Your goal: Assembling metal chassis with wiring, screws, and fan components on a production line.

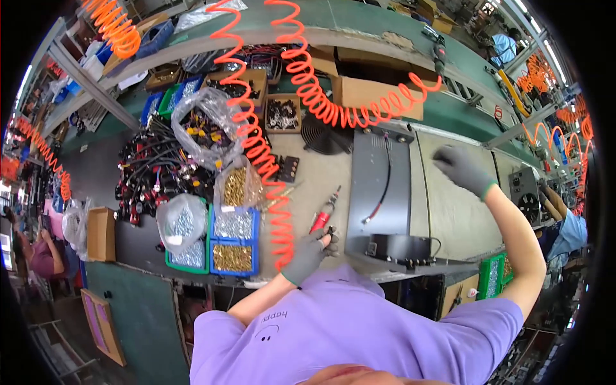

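Observation:
My left hand [307, 258], in a grey glove, is at the near edge of the bench with its fingers bent. A small dark bit shows at its fingertips, too small to name. Just beyond that hand lies a red power screwdriver [325, 212], its bit pointing away. To the right is a dark grey sheet-metal panel [369, 186] with a black-and-red cable [387, 183] along it. On its near end sits a black box-shaped part [401, 249] with a cable loop. My gloved right hand [463, 168] hovers over a pale metal panel [455, 218], fingers curled, their tips hidden.
Blue bins of screws [232, 256], a bag of brass-coloured fasteners [239, 187] and a heap of wired parts [154, 170] fill the left. Orange coiled hoses [321, 106] hang across the bench. A round black fan grille [326, 135] lies behind. Other people work at both sides.

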Motion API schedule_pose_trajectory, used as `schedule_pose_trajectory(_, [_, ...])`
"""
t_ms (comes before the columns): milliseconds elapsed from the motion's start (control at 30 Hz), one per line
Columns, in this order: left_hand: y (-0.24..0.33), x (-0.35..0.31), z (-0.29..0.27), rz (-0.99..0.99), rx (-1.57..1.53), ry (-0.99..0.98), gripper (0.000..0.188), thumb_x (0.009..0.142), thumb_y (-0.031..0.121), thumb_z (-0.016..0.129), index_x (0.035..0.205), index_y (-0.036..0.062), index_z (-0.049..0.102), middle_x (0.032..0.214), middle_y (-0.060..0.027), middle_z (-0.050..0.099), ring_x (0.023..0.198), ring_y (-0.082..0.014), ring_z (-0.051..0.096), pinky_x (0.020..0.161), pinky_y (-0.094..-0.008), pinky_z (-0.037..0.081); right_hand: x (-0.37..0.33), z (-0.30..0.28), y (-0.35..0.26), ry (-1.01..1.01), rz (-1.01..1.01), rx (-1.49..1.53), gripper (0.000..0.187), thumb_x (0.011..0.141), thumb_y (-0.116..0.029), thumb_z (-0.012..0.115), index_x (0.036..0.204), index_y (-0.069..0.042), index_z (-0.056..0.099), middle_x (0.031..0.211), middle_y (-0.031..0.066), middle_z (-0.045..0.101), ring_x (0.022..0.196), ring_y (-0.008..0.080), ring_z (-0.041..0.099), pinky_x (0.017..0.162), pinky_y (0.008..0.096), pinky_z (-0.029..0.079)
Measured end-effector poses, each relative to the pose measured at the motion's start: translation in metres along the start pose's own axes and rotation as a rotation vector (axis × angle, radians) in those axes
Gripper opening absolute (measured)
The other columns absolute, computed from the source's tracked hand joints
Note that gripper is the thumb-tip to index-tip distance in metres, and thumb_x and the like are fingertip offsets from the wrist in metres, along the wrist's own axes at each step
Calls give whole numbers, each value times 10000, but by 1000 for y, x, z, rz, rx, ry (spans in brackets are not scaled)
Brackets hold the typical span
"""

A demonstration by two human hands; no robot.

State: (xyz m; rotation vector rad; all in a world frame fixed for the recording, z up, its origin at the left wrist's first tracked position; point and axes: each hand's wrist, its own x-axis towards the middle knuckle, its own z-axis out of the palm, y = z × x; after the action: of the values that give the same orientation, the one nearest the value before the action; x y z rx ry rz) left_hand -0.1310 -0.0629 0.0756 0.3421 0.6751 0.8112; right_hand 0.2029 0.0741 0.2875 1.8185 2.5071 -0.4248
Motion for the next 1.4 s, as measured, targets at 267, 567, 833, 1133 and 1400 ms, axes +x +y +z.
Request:
schedule_pose_trajectory(267, [-63, -26, 28, 229, 57, 98, 281, 922, 173, 520, 1141, -1, 502, 946, -53, 532, 814, -137, 553, 739, -316, 489, -210, 130, 152, 153, 781, 1048, 231, 810, -176, 642, 989, -30, 635, 817, 39, 643, 669, 98, 579, 565, 236, 452])
schedule_pose_trajectory(567, [-125, -55, 58, 404, 10, 342, 301, 902, 96, 504, 1170, -38, 473, 944, -78, 547, 780, -144, 546, 749, -281, 466, -200, 266, 86, 450, 570, 1708, 284, 851, -149, 601, 1078, 20, 586, 803, 24, 602, 648, 87, 528, 581, 214, 435])
schedule_pose_trajectory(833, [-167, -70, 106, 475, 151, 397, 277, 905, 91, 490, 1142, -50, 471, 918, -93, 545, 773, -156, 558, 724, -312, 485, -198, 272, 68, 426, 428, 1657, 268, 849, -168, 618, 1043, 18, 616, 887, 52, 635, 785, 120, 584, 721, 244, 466])
schedule_pose_trajectory(1133, [-177, -57, 123, 600, 153, 485, 247, 899, 60, 482, 1105, -74, 460, 923, -112, 536, 780, -175, 564, 727, -333, 494, -170, 238, -6, -103, 330, 1665, 216, 861, -136, 615, 1017, 13, 617, 822, 32, 628, 627, 65, 511, 578, 201, 427])
schedule_pose_trajectory(1400, [-170, -43, 131, 702, 225, 652, 215, 890, 74, 523, 1059, -58, 515, 887, -81, 578, 761, -135, 585, 720, -270, 482, -145, 212, 1, 17, 145, 1542, 161, 853, -117, 620, 965, -2, 632, 759, 3, 594, 632, 53, 502, 577, 202, 409])
